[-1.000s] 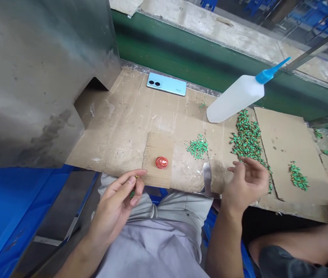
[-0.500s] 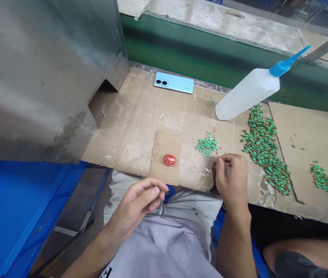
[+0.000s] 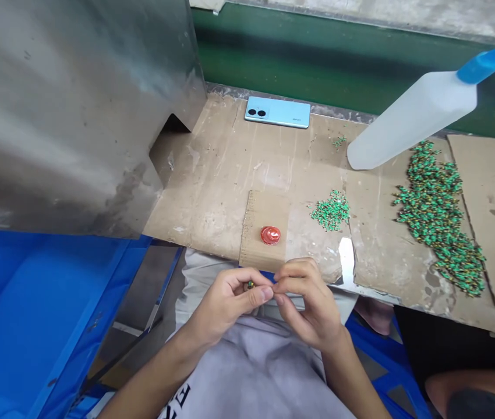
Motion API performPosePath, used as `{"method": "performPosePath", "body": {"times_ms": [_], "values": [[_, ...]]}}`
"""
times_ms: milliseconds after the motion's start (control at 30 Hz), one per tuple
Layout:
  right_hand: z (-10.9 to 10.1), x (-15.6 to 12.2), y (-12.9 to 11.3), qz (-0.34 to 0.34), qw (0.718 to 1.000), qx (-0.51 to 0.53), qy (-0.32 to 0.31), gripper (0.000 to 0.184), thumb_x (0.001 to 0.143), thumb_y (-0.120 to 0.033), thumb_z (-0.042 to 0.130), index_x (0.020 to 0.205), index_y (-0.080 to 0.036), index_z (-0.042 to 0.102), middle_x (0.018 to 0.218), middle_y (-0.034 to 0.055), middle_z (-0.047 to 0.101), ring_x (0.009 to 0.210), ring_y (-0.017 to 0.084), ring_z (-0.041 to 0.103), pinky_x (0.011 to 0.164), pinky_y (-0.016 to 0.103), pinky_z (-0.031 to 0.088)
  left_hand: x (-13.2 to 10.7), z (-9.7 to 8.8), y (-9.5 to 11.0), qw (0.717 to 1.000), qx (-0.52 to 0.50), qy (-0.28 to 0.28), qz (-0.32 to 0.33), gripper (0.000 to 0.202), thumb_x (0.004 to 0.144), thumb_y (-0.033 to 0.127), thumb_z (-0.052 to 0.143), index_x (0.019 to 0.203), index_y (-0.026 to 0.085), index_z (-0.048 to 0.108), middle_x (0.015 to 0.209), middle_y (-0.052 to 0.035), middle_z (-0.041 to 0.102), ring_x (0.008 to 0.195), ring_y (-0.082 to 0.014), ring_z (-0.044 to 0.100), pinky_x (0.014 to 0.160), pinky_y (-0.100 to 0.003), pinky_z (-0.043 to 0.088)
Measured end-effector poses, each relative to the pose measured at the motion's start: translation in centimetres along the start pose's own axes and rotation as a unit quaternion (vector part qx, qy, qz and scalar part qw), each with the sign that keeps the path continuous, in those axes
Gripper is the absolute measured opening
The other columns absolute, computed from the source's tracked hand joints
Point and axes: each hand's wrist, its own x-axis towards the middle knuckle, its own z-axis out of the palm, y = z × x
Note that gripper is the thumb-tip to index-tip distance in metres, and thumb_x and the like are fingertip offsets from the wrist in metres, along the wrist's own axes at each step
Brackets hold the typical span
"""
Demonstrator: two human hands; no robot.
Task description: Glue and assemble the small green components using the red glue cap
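- Head view: the left hand (image 3: 230,299) and right hand (image 3: 311,305) meet over the lap, just below the front edge of the cardboard-covered tabletop (image 3: 221,174).
- The left fingers (image 3: 260,295) are clamped on a tiny piece (image 3: 250,284). It is dark green with a brassy spot, and mostly hidden.
- The right fingers (image 3: 289,285) are pinched together, tips touching the left thumb; anything between them is hidden.
- On the tabletop, a red cap (image 3: 270,235) lies nearest. To its right are a small heap of green pieces (image 3: 330,210) and a larger heap (image 3: 439,227).
- A tilted squeeze bottle (image 3: 413,116) and a pale-blue phone (image 3: 278,112) sit behind.
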Motion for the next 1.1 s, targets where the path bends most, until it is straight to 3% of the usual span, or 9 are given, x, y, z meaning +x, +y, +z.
{"method": "performPosePath", "body": {"times_ms": [200,367,500,667,800,933,1033,1100], "values": [[-1.5,1.1,-0.1,-0.004,0.999,0.018,-0.047,0.026,0.095,-0.005,0.069,0.109,-0.026,0.073,0.092,0.0047,0.076,0.082,0.022,0.073,0.072,0.035,0.060,0.3,-0.3,0.5,0.996,0.081,0.016,0.044,0.045,0.082,0.062,0.093,0.078,0.018,0.085,0.070,-0.0026,0.067,0.067,-0.0153,0.054,0.065,-0.029,0.040],[-1.3,1.4,0.0,-0.002,0.999,-0.019,-0.045,0.022,0.098,-0.006,0.070,0.109,-0.026,0.072,0.093,0.0059,0.075,0.080,0.022,0.073,0.070,0.036,0.061,0.1,-0.2,0.9,0.985,0.137,0.055,0.085,0.025,0.094,0.043,0.084,0.086,0.019,0.086,0.081,-0.0058,0.079,0.076,-0.0197,0.067,0.072,-0.030,0.051],[-0.6,0.8,0.3,0.004,0.998,-0.045,-0.035,0.022,0.100,-0.006,0.069,0.112,-0.025,0.072,0.098,0.0077,0.075,0.084,0.023,0.072,0.072,0.036,0.061,-0.2,-0.1,1.0,0.966,0.197,0.104,0.134,0.016,0.095,0.030,0.081,0.084,0.020,0.085,0.076,-0.0035,0.077,0.073,-0.0179,0.066,0.070,-0.028,0.049],[-0.1,0.5,0.4,0.011,0.999,-0.038,-0.031,0.021,0.101,-0.006,0.070,0.113,-0.024,0.071,0.098,0.0073,0.074,0.085,0.022,0.071,0.073,0.034,0.060,-0.4,-0.1,1.0,0.952,0.220,0.130,0.170,0.014,0.094,0.028,0.084,0.082,0.021,0.085,0.073,-0.0021,0.073,0.068,-0.0155,0.061,0.065,-0.028,0.045],[0.5,0.6,0.3,0.115,0.991,0.064,0.005,0.015,0.103,-0.010,0.068,0.105,-0.024,0.071,0.092,0.0039,0.068,0.078,0.019,0.066,0.065,0.029,0.054,-0.4,-0.3,1.0,0.980,0.099,0.115,0.131,0.011,0.096,0.030,0.081,0.095,0.020,0.086,0.080,-0.0037,0.074,0.071,-0.0154,0.061,0.065,-0.027,0.045],[0.8,0.7,0.1,0.262,0.944,0.195,0.051,0.013,0.109,-0.023,0.067,0.097,-0.023,0.071,0.089,0.0016,0.063,0.067,0.014,0.057,0.056,0.026,0.045,-0.2,-0.5,1.3,0.987,-0.107,0.100,0.062,0.015,0.091,0.029,0.084,0.100,0.017,0.083,0.081,-0.0027,0.071,0.061,-0.0090,0.051,0.056,-0.021,0.038],[0.6,0.7,0.2,0.318,0.918,0.227,0.070,0.017,0.108,-0.030,0.070,0.094,-0.023,0.072,0.085,0.0000,0.061,0.062,0.012,0.051,0.055,0.026,0.042,-0.1,-0.6,1.6,0.984,-0.140,0.091,0.061,0.022,0.093,0.029,0.086,0.109,0.016,0.081,0.089,-0.0062,0.078,0.059,-0.0064,0.050,0.053,-0.019,0.034],[0.5,0.7,0.5,0.327,0.920,0.203,0.080,0.017,0.108,-0.031,0.071,0.093,-0.023,0.073,0.083,-0.0007,0.061,0.063,0.013,0.052,0.056,0.026,0.042,-0.1,-0.7,1.7,0.984,-0.147,0.081,0.058,0.027,0.093,0.031,0.088,0.115,0.017,0.081,0.092,-0.0082,0.081,0.055,-0.0050,0.048,0.051,-0.018,0.032]]}}
